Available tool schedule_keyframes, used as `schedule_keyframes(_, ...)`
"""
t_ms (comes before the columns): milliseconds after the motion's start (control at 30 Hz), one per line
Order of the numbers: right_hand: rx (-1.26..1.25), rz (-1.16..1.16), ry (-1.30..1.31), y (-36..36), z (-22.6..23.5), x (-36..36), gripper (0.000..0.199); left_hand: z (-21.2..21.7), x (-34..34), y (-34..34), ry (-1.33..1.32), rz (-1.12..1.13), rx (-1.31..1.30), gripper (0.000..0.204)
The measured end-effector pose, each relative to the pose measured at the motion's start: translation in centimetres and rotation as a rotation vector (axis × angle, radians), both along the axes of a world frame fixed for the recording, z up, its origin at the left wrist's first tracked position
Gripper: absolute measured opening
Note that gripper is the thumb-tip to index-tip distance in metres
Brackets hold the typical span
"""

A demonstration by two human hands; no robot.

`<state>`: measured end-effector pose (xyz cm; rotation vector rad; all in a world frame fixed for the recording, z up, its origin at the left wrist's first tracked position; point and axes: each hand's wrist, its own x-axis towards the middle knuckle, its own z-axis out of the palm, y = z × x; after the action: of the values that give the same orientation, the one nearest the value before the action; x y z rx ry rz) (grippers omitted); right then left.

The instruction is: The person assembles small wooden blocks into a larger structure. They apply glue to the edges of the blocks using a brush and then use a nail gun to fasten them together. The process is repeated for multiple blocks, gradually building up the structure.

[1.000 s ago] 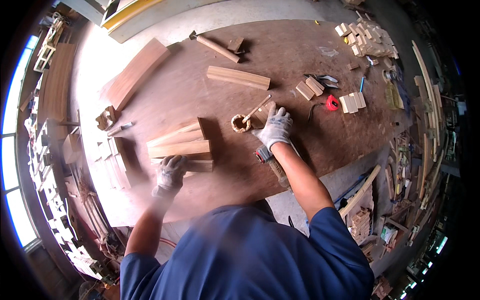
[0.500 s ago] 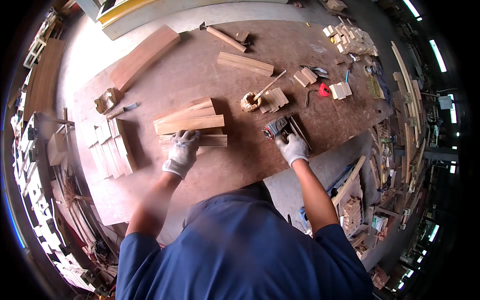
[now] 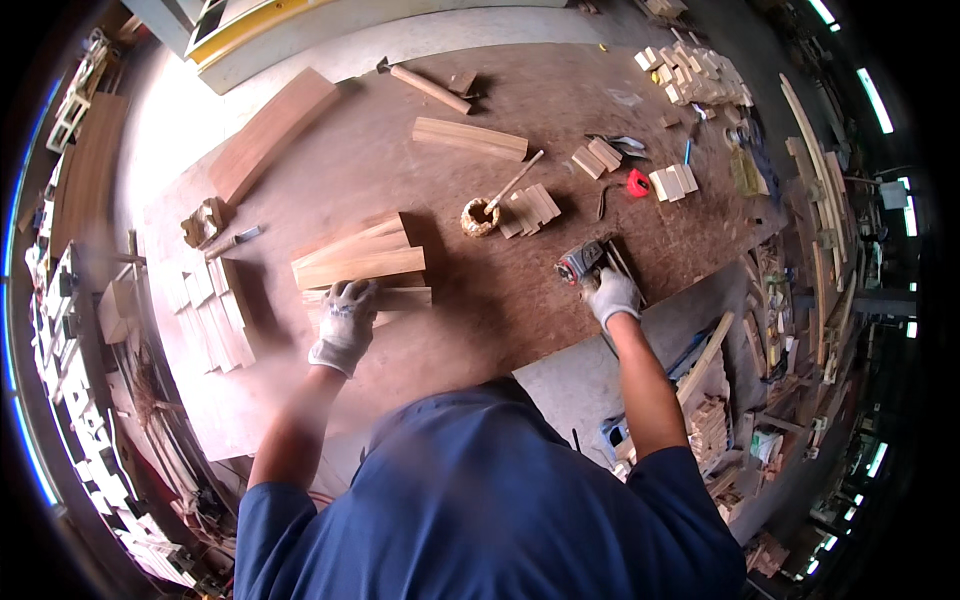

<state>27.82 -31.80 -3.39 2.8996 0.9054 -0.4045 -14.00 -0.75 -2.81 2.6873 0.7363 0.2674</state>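
Planks (image 3: 360, 267) of light brown wood lie in a loose, fanned stack on the table (image 3: 480, 335), in front of the person and toward the left. The left hand (image 3: 347, 312), in a pale glove, rests on the nearer pieces with its fingers partly bent over them; I cannot tell whether it grips the wood or only presses on it. Well apart from it, near the table's front edge, the gloved right hand (image 3: 612, 294) is closed around a grey-and-red nail gun (image 3: 578, 262), whose head points left.

Between the stack and the nail gun, farther back, stands a small round pot (image 3: 480, 231) with a stick (image 3: 519, 178) leaning out of it. Short wood blocks (image 3: 530, 210) lie just beside the pot. Farther right are a red tape measure (image 3: 638, 184) and a blue pen (image 3: 688, 151). A single narrow board (image 3: 470, 139) lies behind the pot, with a hammer (image 3: 430, 88) beyond it. At the far left, a wide board (image 3: 272, 137) lies aslant, and a row of pale strips (image 3: 215, 318) sits near the table's left edge.
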Motion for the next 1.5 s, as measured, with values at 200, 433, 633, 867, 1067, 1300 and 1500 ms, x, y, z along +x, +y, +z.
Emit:
schedule_keyframes(200,0.394,-0.018,0.076,8.4,-1.9,4.2,0.039,0.7,1.1,-0.3,0.046,0.008,-0.012,0.056)
schedule_keyframes(433,0.225,0.109,0.097,13.5,-4.1,6.3,0.034,0.8,0.7,-0.4,0.071,0.026,-0.017,0.057)
schedule_keyframes(633,0.289,-0.126,0.007,11.2,-1.7,5.1,0.027,1.5,1.1,-0.2,0.124,0.022,-0.064,0.056)
schedule_keyframes(867,0.871,-0.429,0.365,4.0,-0.9,1.1,0.023,4.0,2.0,0.1,-0.045,0.066,-0.142,0.045)
schedule_keyframes(1067,0.963,-0.401,0.767,3.9,2.2,-10.4,0.019,2.6,5.4,5.0,0.132,-0.014,-0.150,0.051)
schedule_keyframes(1300,0.894,-0.339,0.872,4.2,3.0,-16.2,0.012,1.3,7.1,8.8,0.226,-0.047,-0.087,0.053)
schedule_keyframes(1500,0.796,-0.282,0.842,4.5,3.9,-16.5,0.012,0.4,7.6,10.0,0.124,-0.034,0.106,0.049)
